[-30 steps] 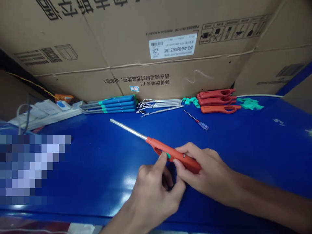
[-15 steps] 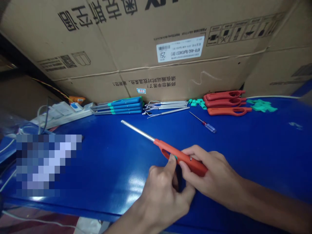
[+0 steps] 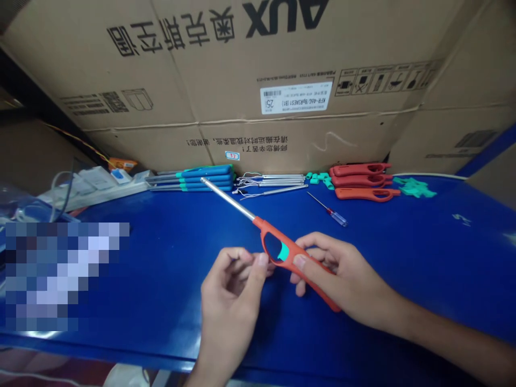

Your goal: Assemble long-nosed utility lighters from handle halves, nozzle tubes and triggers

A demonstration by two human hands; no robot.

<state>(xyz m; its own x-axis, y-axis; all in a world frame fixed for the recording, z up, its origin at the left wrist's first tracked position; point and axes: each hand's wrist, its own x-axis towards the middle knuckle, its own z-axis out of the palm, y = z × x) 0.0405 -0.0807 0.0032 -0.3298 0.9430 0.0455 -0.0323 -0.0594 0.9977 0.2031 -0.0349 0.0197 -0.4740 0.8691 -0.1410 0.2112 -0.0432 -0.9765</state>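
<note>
A long-nosed utility lighter (image 3: 278, 250) with an orange-red handle and a thin metal tube is held above the blue bench, its tube pointing up and to the left. A teal insert (image 3: 283, 251) shows inside the handle's open loop. My right hand (image 3: 338, 274) wraps the handle's lower part, with the thumb on its face and the fingers behind. My left hand (image 3: 229, 301) pinches the lower edge of the loop between thumb and fingertips. The handle's end shows below my right hand.
The blue bench (image 3: 169, 242) holds stacked blue-and-teal handles (image 3: 203, 179), metal tubes with thin wires (image 3: 274, 181), a small screwdriver (image 3: 330, 212), orange-red handles (image 3: 360, 180) and teal pieces (image 3: 415, 187). Cardboard boxes stand behind. A power strip (image 3: 107, 188) lies far left.
The lighter has turned, its loop now facing up with the teal insert showing and its tube tip swung toward the blue handles. My left hand has moved left. The view has tilted up.
</note>
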